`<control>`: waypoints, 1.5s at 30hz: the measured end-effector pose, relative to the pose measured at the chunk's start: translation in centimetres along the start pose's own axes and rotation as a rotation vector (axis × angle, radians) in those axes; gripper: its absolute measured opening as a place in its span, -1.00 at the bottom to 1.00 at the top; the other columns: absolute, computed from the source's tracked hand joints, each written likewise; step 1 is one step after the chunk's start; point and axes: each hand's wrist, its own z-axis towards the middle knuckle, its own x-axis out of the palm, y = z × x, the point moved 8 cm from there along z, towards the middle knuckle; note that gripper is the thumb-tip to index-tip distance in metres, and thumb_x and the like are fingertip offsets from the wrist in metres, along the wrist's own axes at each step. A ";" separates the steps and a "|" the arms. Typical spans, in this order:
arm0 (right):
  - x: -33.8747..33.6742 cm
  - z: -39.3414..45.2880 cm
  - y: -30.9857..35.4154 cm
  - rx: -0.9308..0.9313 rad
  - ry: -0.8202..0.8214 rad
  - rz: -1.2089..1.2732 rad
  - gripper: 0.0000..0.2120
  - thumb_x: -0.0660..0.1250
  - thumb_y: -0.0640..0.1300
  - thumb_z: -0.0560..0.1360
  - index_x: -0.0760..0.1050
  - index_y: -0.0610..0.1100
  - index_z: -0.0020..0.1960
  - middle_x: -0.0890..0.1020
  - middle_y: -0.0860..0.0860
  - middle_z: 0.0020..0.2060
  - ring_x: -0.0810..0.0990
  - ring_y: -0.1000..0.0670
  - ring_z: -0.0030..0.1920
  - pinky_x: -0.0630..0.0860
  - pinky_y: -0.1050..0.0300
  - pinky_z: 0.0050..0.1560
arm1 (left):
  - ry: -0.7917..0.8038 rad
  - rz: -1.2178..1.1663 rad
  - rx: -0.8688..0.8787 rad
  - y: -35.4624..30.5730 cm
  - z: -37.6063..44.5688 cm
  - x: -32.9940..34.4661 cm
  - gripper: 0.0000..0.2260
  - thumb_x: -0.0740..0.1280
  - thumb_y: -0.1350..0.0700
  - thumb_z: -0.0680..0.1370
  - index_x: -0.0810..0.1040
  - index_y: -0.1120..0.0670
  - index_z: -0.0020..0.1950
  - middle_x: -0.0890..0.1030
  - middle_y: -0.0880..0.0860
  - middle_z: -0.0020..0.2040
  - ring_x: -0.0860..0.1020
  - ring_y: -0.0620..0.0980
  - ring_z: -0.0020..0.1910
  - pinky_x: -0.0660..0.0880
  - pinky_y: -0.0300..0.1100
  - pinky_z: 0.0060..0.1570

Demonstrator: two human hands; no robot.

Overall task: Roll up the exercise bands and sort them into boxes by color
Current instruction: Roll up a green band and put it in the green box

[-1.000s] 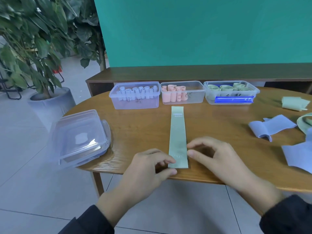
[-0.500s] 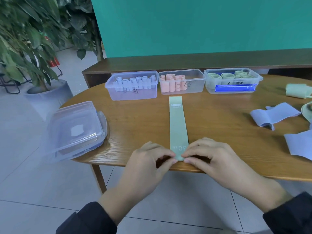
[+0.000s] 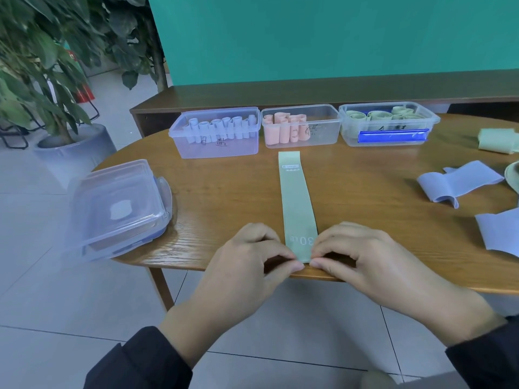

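Note:
A pale green exercise band [image 3: 295, 202] lies flat and lengthwise on the wooden table [image 3: 379, 220], its near end marked "30 LB" at the table's front edge. My left hand [image 3: 247, 262] and my right hand [image 3: 365, 256] pinch that near end from either side, thumbs and fingertips meeting at its corners. Behind the band stand three clear boxes: one with blue rolls [image 3: 216, 133], one with pink rolls [image 3: 300, 126], one with green rolls [image 3: 389, 123].
Stacked clear lids [image 3: 118, 206] sit at the table's left edge. Loose blue bands [image 3: 460, 182] and another blue piece [image 3: 500, 231] lie at the right, with a green roll [image 3: 497, 140] beyond. A potted plant [image 3: 42, 80] stands on the floor at left.
Both hands have slid toward each other onto the band's near end and now pinch it. The view has tilted slightly, so the table appears a little higher.

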 end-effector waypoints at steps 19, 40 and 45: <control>0.2 0.1 0.1 -0.004 0.040 -0.028 -0.78 0.28 0.08 0.61 0.62 -0.01 -0.02 0.59 0.20 -0.03 0.58 0.11 0.03 0.54 0.07 0.04 | 0.046 -0.006 0.055 -0.7 0.4 0.4 -0.91 0.46 -0.05 0.53 0.67 -0.06 -0.06 0.64 -0.19 -0.15 0.53 -0.17 -0.06 0.50 -0.22 -0.13; 1.0 1.8 -3.4 0.521 0.183 0.272 -0.85 0.53 0.03 0.41 0.66 0.01 -0.29 0.53 0.24 0.05 0.49 0.33 -0.11 0.32 0.34 -0.06 | 0.208 -0.011 -0.211 0.8 2.7 1.2 -0.81 0.44 -0.02 0.56 0.67 0.04 -0.20 0.50 -0.14 0.00 0.47 -0.25 0.01 0.30 -0.54 -0.12; 0.3 1.9 -3.8 0.529 0.116 0.214 -0.77 0.58 0.04 0.36 0.55 -0.02 -0.26 0.54 0.19 0.03 0.50 0.28 -0.12 0.39 0.30 -0.10 | 0.212 0.009 -0.220 1.2 3.0 1.0 -0.83 0.48 -0.07 0.52 0.61 0.00 -0.12 0.49 -0.13 0.01 0.46 -0.25 0.01 0.33 -0.52 -0.08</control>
